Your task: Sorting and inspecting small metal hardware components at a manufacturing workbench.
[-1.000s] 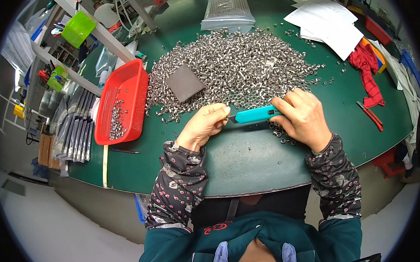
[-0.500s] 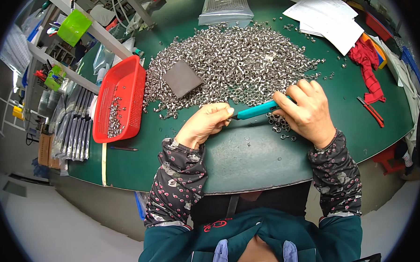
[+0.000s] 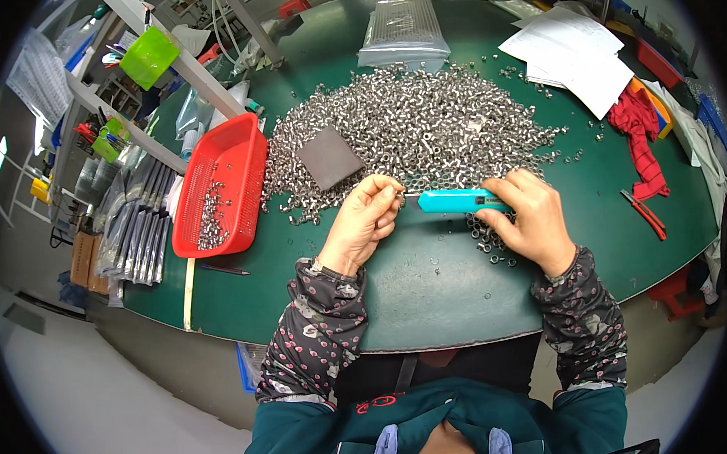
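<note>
My right hand is closed around a teal utility knife, held nearly level with its blade end pointing left. Thumb and forefinger of my left hand pinch a small metal ring just off that blade end. Whether the blade touches the ring is too small to tell. Beyond both hands spreads a wide heap of small shiny metal rings, and several loose ones lie below the knife. On the heap's left part rests a flat dark grey square block.
Left of the heap stands a red plastic basket with some rings inside. A pen lies near it on the green table. Papers, a red cloth and a red-handled hand tool are at the right. A plastic bag lies behind.
The knife has swung from a slant to nearly level, and its tip has come away from the left fingers a little. My left hand has turned more upright. The whole view has shifted slightly.
</note>
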The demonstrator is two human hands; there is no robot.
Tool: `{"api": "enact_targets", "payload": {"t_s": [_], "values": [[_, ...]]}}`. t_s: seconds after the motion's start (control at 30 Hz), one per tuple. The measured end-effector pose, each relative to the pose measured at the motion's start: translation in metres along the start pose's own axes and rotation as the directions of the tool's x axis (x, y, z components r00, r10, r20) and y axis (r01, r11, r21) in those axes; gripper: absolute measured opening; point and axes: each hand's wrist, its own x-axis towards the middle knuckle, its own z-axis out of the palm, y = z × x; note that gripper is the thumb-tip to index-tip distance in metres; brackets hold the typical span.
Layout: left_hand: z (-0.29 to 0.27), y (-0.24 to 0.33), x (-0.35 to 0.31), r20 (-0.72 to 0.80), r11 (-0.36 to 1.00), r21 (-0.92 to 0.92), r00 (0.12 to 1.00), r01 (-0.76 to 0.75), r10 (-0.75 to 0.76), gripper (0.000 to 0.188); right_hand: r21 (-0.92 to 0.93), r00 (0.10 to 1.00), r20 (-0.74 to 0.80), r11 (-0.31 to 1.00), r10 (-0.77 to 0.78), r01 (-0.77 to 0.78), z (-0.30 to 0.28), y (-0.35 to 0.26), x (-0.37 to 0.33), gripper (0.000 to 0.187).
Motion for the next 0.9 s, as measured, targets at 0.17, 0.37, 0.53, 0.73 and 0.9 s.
{"api": "enact_targets", "payload": {"t_s": [0.17,0.37,0.53,0.73,0.9], "values": [[0.0019,-0.0009,0.0011,-0.007,0.992,-0.098,0.997,-0.080,0.080,0.011,0.174,0.979,0.131,0.969,0.154,-0.175,0.0060,0.0017,-0.0045,0.025],[0.0040,-0.0007,0.0021,-0.001,0.990,-0.079,0.993,-0.115,0.115,0.011,0.216,0.950,0.242,0.944,0.196,-0.250,0.0084,0.0023,-0.0040,0.029],[0.0041,-0.0021,0.0024,0.016,0.990,-0.066,0.992,-0.124,0.125,0.011,0.244,0.938,0.278,0.929,0.208,-0.278,0.0103,0.0037,-0.0046,0.029],[0.0041,-0.0035,0.0010,0.004,0.992,-0.061,0.993,-0.114,0.114,0.010,0.214,0.934,0.294,0.939,0.201,-0.270,0.0079,0.0026,-0.0041,0.029],[0.0056,-0.0037,-0.0004,-0.076,0.994,0.016,0.991,-0.108,0.109,0.011,0.195,0.950,0.250,0.951,0.188,-0.240,0.0098,0.0020,-0.0048,0.028]]}}
